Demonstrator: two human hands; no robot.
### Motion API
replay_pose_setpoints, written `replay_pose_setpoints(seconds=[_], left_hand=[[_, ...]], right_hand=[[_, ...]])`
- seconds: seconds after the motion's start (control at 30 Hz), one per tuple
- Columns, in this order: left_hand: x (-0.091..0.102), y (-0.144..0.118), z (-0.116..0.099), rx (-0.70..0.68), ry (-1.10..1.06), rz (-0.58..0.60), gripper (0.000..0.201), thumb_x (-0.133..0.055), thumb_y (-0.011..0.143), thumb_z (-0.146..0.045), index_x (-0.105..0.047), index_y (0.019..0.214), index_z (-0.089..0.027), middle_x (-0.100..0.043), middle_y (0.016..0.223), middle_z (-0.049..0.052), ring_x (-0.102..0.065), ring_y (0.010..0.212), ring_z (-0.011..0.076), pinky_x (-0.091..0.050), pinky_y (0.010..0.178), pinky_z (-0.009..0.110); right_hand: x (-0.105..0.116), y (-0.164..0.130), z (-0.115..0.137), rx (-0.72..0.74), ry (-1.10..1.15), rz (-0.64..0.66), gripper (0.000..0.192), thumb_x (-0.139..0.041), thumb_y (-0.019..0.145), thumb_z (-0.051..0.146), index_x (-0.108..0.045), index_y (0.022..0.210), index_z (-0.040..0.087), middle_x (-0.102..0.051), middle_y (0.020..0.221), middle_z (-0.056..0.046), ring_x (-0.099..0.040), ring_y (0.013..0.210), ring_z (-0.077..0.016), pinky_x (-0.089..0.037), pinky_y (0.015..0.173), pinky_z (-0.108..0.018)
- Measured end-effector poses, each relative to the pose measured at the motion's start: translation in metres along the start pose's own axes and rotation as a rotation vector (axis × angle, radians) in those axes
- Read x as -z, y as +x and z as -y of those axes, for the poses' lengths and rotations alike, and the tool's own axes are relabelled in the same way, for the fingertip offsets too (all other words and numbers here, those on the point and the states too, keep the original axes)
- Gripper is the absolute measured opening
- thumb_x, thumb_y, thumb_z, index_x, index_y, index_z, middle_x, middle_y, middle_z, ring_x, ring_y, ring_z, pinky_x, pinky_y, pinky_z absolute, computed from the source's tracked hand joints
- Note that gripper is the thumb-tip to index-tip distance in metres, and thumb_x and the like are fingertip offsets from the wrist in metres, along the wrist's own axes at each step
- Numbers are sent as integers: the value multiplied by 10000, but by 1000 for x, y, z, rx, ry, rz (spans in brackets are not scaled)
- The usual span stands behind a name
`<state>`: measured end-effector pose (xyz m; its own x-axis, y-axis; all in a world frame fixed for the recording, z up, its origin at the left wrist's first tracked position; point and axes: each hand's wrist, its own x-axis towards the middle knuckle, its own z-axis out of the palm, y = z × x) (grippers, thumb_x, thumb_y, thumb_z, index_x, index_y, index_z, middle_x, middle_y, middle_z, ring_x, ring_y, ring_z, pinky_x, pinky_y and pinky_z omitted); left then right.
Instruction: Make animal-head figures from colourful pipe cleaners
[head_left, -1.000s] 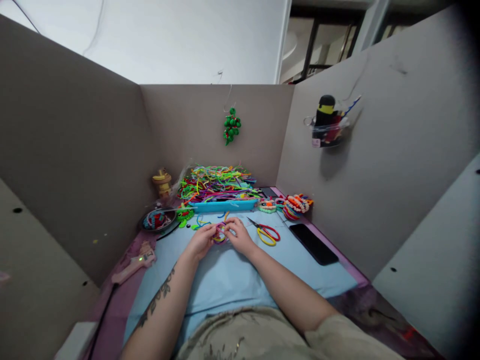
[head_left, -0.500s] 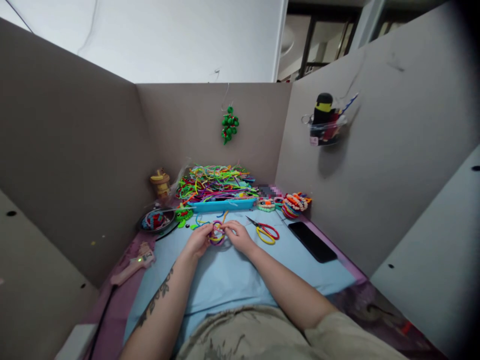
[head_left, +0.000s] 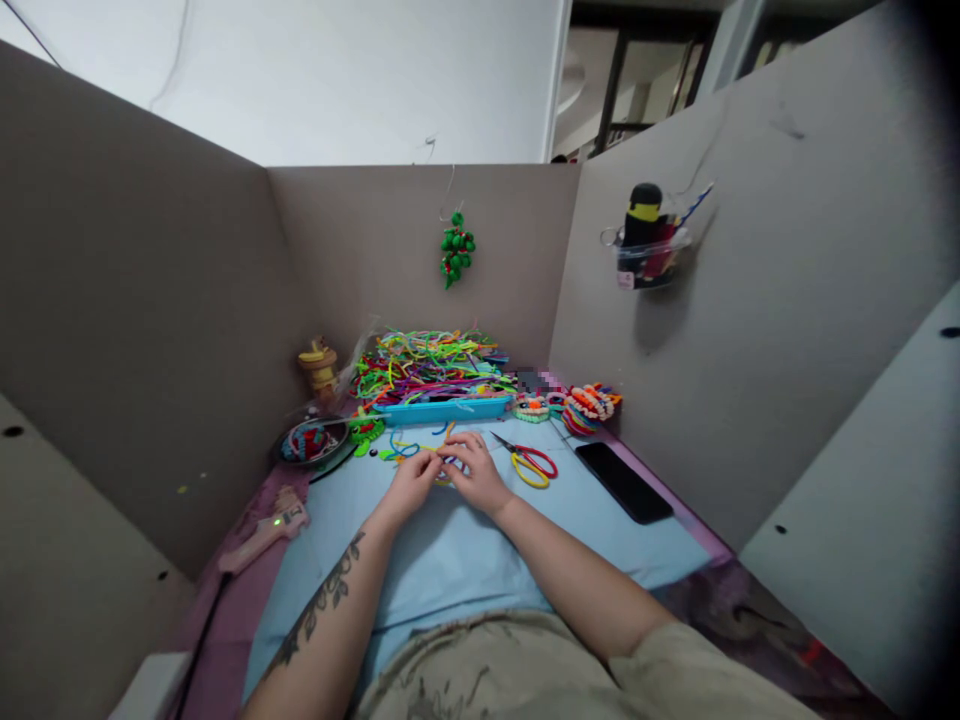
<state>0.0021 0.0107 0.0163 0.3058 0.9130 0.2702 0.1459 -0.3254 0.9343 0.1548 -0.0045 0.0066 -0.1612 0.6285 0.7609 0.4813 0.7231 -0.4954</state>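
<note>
Above the blue cloth, my left hand [head_left: 412,486] and my right hand [head_left: 480,478] meet fingertip to fingertip. Between them is a small purple and yellow pipe cleaner piece [head_left: 448,462], mostly hidden by the fingers. Both hands are closed in a pinch on it. Just beyond the hands lie loose blue and yellow pipe cleaners [head_left: 405,443]. Scissors [head_left: 534,466] with one red and one yellow handle rest right of my right hand, blades apart.
A blue tray [head_left: 442,411] heaped with pipe cleaners stands behind. A dark bowl [head_left: 289,452] and a pink glue gun [head_left: 266,530] with a lit green light sit left. At right are a black phone [head_left: 622,483] and pipe cleaner figures [head_left: 589,408]. Grey panels enclose the table.
My hands have drawn together, the left one moving right. The purple and yellow ring, seen plainly before, is now mostly covered by fingers.
</note>
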Motion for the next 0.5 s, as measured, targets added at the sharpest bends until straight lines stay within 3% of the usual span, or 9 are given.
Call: replay_pose_setpoints(seconds=[0.17, 0.5], left_hand=[[-1, 0, 2, -59, 36, 8, 239, -505, 778, -363, -570, 666, -163, -542, 646, -1, -459, 630, 134, -350, 604, 231], [1, -1, 2, -40, 29, -41, 180, -550, 739, -315, -615, 671, -161, -587, 645, 14, -503, 639, 153, -369, 620, 242]], right_hand=[[-2, 0, -3, 11, 21, -13, 164, -579, 780, 242, -637, 932, 230, -575, 925, -48, -486, 958, -193, -366, 884, -380], [0, 1, 1, -1, -2, 21, 158, -570, 783, 228, -651, 918, 231, -610, 869, -43, -492, 915, -192, -371, 860, -372]])
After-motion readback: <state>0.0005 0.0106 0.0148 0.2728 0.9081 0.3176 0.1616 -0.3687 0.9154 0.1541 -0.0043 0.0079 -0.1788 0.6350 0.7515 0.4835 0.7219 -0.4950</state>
